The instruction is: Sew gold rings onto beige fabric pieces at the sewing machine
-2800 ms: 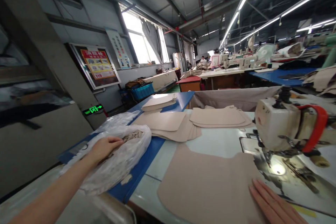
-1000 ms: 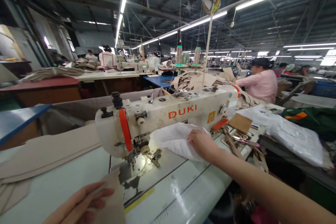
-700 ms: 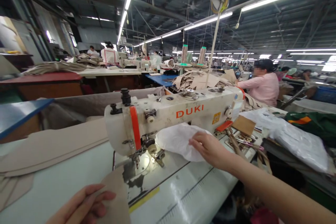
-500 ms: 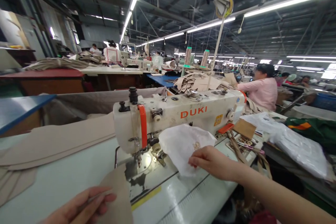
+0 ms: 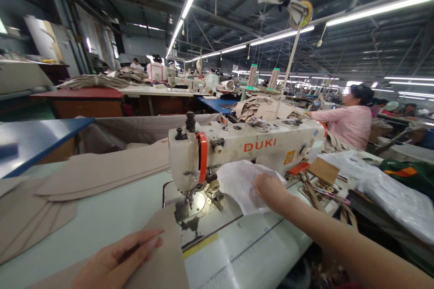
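Observation:
A cream DUKI sewing machine [image 5: 251, 146] stands on the pale table [image 5: 108, 216]. My right hand [image 5: 269, 189] reaches under the machine's arm into a crumpled white plastic bag [image 5: 237, 180]; its fingers are hidden inside the bag. My left hand [image 5: 118, 259] lies flat, fingers stretched out, on a beige fabric piece [image 5: 166, 257] whose corner sits by the lit needle plate [image 5: 196, 201].
Stacks of beige cut pieces [image 5: 95, 174] lie at the left and behind. A blue board [image 5: 37, 137] is at far left. Another plastic bag [image 5: 389, 194] and tools lie at the right. A person in pink [image 5: 352, 119] works behind.
My view swung from the left side of the table to the machine. My right hand went from pinching the white bag's outside to reaching into it. My left hand stays on the beige piece.

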### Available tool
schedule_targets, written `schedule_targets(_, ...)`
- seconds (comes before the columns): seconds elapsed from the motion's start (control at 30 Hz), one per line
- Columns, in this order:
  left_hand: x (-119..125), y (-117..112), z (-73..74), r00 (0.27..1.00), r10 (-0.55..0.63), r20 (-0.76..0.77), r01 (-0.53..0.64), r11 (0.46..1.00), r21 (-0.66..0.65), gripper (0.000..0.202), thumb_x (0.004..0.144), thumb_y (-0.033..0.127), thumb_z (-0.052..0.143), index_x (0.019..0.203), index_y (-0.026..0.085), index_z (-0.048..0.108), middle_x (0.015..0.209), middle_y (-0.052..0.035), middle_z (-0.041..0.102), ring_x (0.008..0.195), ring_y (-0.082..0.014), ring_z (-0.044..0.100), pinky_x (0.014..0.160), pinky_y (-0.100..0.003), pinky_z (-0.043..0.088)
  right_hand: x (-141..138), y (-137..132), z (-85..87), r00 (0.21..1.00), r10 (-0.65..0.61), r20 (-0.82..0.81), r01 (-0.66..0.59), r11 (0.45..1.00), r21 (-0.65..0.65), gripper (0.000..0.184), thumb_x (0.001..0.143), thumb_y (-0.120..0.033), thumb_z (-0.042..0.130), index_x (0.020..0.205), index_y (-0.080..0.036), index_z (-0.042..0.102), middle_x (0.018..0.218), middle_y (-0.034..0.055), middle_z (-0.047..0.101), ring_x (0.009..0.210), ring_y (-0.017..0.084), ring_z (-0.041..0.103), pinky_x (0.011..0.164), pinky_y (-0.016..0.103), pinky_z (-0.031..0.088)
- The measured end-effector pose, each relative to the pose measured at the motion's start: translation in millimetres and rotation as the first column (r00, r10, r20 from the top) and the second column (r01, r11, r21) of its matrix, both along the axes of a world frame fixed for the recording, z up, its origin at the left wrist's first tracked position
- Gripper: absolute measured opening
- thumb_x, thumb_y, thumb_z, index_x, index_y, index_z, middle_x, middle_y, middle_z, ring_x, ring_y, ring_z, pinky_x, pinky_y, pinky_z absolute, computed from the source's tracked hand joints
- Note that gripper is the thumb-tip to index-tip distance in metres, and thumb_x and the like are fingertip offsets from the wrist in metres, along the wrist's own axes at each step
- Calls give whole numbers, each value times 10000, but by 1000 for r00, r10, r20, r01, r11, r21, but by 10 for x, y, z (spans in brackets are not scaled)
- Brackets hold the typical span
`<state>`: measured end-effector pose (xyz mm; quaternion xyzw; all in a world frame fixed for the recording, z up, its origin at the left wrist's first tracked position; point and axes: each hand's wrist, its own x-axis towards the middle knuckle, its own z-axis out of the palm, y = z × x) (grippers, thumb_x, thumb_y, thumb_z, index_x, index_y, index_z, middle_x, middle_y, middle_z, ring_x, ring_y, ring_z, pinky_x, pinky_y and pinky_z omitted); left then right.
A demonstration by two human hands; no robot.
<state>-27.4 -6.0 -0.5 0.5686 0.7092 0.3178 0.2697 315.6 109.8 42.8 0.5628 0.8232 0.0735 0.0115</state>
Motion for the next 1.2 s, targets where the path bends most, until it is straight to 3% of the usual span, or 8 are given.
schedule_targets(0.17,54,-14,118,999,-39,-6,38,999,-36,400,633,554,580,879,282,740,892,7,744,852,-272,662,805,-291,497,43,37,65,958,-9,-287,-6,999,-50,222,734,-30,498,749,-115,703,846,140,699,849,235,637,784,306,454)
schedule_targets(0.37,144,-82,202,986,-87,142,88,996,1,429,667,539,528,905,242,725,679,-2,717,774,-256,662,755,-307,489,-39,-223,189,751,45,-659,-170,977,-126,212,831,-210,491,888,-132,680,808,63,713,715,151,654,656,247,503)
schedule_targets(0.43,178,-106,209,977,-106,184,101,994,34,415,689,530,522,902,231,716,643,-3,699,802,-257,658,766,-308,477,-106,-355,236,580,11,-814,-266,948,-176,217,828,-302,545,867,-134,678,827,68,711,725,148,655,670,255,513)
schedule_targets(0.53,227,-143,238,963,-115,244,103,993,63,374,700,504,535,901,230,690,630,3,684,774,-247,654,743,-305,471,-227,-520,293,202,-213,-956,-403,871,-279,253,695,-392,719,772,-153,690,763,50,702,682,139,635,672,261,505)
schedule_targets(0.6,259,-172,270,946,-134,295,115,990,82,327,711,482,538,870,226,664,645,6,684,737,-231,648,729,-300,470,-318,-601,312,81,-325,-942,-455,829,-325,267,623,-391,782,734,-162,699,711,33,692,651,124,615,657,244,491)
schedule_targets(0.8,335,-236,305,906,-212,367,186,977,105,180,775,356,533,788,189,597,701,4,688,658,-166,614,661,-254,450,-666,-741,200,48,-414,-909,-545,752,-371,237,634,-381,778,743,-184,707,730,25,695,686,120,613,663,224,474)
schedule_targets(0.97,364,-245,258,876,-239,419,203,971,130,162,780,308,541,800,174,629,767,-15,698,679,-156,608,667,-254,453,-1057,-775,-38,133,-314,-940,-608,723,-328,188,645,-331,748,748,-181,700,676,2,652,675,132,586,667,246,453)
schedule_targets(1.2,377,-250,291,853,-175,491,142,984,105,156,741,300,579,754,160,646,691,-10,676,630,-145,591,634,-250,455,-1302,-769,-185,147,-249,-957,-643,711,-283,106,692,-250,683,738,-174,624,642,-31,588,608,107,516,590,224,399)
